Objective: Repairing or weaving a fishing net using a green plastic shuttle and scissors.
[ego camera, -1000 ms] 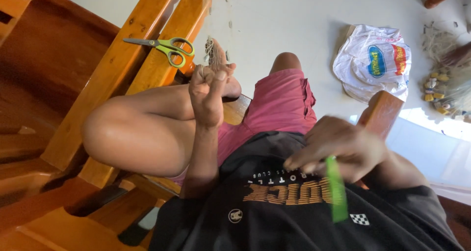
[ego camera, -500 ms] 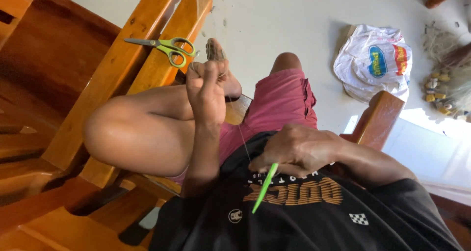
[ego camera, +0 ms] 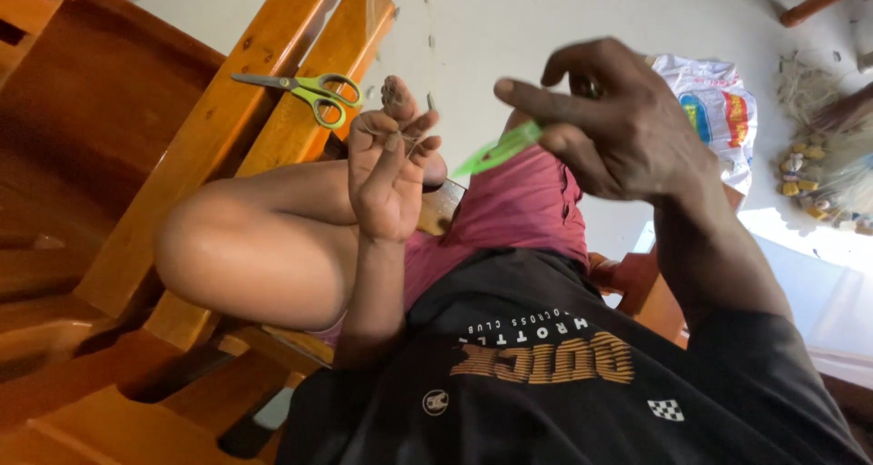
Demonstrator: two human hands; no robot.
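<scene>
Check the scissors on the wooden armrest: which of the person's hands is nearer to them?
Left. The left hand is raised just right of the green-handled scissors, not touching them. The right hand, holding a green tool, is farther right, above the lap.

1 camera sits on the person's head and looks steeply down along the torso, close to the left hand (ego camera: 386,179) and right hand (ego camera: 618,124). It takes in the raised knee, the wooden chair arm (ego camera: 273,129) at left and pale floor (ego camera: 509,20) farther off beyond.
</scene>
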